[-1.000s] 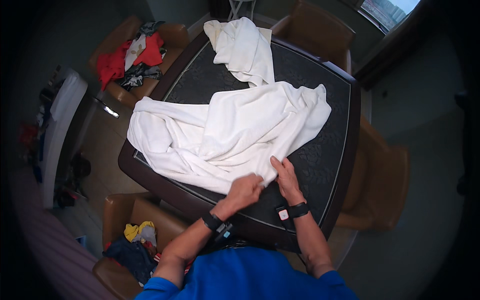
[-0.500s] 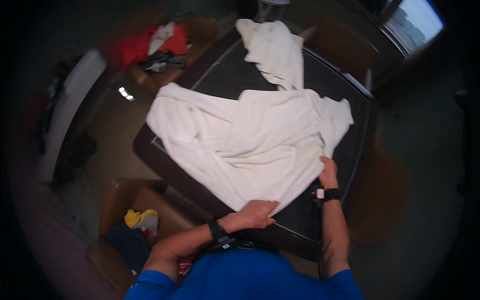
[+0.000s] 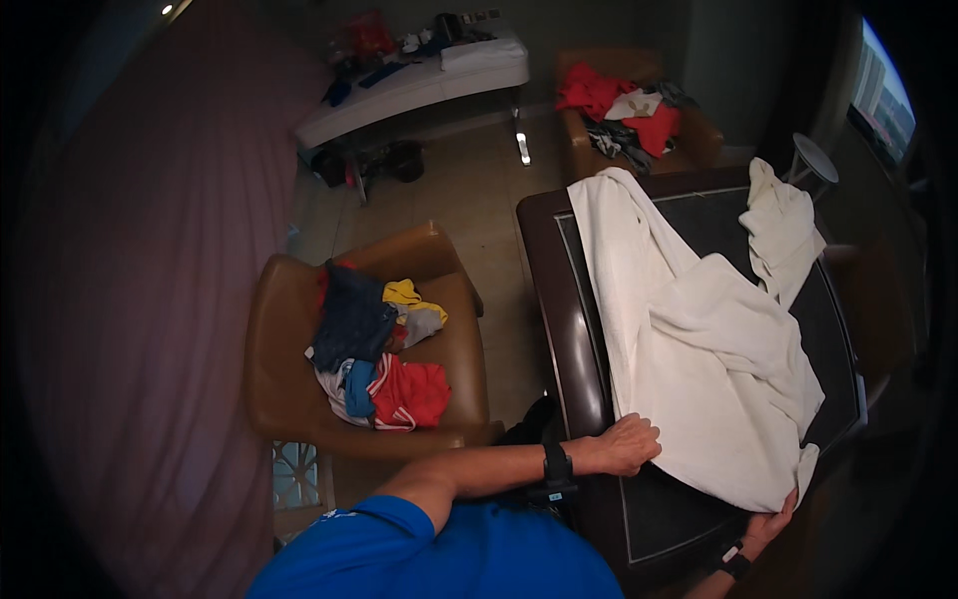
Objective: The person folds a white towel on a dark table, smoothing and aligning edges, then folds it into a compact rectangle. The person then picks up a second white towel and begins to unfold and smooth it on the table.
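A large white towel-like cloth [image 3: 714, 399] lies spread and wrinkled over a dark table, with folds across its middle. At its near left edge, my left hand [image 3: 629, 444] is closed with the fingers curled on the fabric. My right hand [image 3: 770, 521] pinches the near right corner, close to the table's front edge; part of its fingers is under the fabric. Beyond it, a narrower white piece of cloth [image 3: 783, 225] rests at the table's far right; whether it is joined to the big one I cannot tell.
The table [image 3: 584, 389] has a padded brown rim. To the left, a brown armchair [image 3: 274, 349] holds piled clothes [image 3: 359, 309]. Another armchair [image 3: 704, 140] beyond the table carries red and dark clothes. A white desk [image 3: 429, 90] with objects stands behind, and a small round stool [image 3: 813, 158] at the far right.
My view has swung to the left, bringing the near armchair and desk into sight. Both hands still grip the near edge of the white cloth, now with a different spread between them.
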Tool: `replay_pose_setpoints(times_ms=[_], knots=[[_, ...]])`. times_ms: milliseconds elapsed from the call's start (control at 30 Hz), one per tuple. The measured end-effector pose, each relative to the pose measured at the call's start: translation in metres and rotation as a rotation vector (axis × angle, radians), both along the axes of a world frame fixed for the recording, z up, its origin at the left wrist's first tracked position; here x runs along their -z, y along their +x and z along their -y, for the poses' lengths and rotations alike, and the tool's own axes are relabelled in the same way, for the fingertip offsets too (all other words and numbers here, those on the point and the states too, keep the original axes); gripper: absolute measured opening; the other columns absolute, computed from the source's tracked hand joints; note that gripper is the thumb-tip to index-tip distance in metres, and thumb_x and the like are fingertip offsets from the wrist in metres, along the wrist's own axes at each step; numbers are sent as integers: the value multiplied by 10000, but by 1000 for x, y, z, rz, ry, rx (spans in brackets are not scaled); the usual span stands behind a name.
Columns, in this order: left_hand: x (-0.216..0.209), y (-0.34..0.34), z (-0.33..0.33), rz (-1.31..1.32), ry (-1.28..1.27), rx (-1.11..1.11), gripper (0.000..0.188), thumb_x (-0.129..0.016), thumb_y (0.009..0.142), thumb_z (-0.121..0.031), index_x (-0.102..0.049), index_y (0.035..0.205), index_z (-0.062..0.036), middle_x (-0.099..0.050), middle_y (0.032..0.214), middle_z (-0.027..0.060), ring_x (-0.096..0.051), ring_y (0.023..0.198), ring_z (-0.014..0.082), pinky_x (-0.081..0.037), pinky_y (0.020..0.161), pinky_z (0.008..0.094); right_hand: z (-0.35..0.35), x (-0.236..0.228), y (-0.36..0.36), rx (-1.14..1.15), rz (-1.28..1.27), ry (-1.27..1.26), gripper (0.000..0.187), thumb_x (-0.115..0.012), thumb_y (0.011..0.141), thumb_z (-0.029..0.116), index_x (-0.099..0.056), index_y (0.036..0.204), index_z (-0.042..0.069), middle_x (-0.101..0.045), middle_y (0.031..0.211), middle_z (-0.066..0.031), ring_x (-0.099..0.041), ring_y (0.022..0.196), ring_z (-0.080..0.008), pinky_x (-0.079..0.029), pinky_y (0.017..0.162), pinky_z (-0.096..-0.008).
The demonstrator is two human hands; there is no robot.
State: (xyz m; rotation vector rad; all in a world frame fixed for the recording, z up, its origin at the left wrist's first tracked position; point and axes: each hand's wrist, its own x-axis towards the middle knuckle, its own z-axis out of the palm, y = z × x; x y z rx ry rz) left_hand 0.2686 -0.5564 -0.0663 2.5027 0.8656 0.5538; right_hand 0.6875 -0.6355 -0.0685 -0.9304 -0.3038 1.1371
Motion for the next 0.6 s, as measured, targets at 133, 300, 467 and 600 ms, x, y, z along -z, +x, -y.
replay_pose_setpoints(times_ms=[133, 300, 467, 600], knots=[[-7, -8, 20, -39, 51, 40, 101, -657, 642, -97, -566, 681, -78, -537, 776, 121, -539, 797, 326, -416, 692, 443, 93, -1, -2, 176, 72, -12, 570, -601, 974, 272, -456, 1425, -45, -542, 1421, -178, -508, 1309, -320, -364, 1138, -446], [-4, -32, 35, -187, -26, 114, 104, -647, 637, -83, -586, 722, -82, -542, 783, 112, -543, 805, 323, -412, 680, 450, 199, 42, -68, 312, -104, -208, 727, -620, 761, 65, -411, 1452, -24, -501, 1456, -146, -470, 1335, -345, -323, 1173, -483], [13, -36, 43, -366, -122, 226, 102, -650, 666, -68, -609, 760, -74, -585, 833, 111, -575, 868, 328, -442, 727, 438, 273, 93, -132, 206, -291, -438, 554, -640, 787, 152, -534, 1324, 67, -677, 1161, -107, -675, 849, -327, -495, 524, -439], [17, -33, 49, -461, -180, 329, 131, -663, 696, -88, -625, 820, -75, -615, 860, 119, -607, 895, 335, -473, 762, 456, 292, 90, -132, -87, -108, -634, 477, -691, 833, 239, -585, 1266, 69, -695, 1090, -107, -687, 797, -289, -526, 548, -389]])
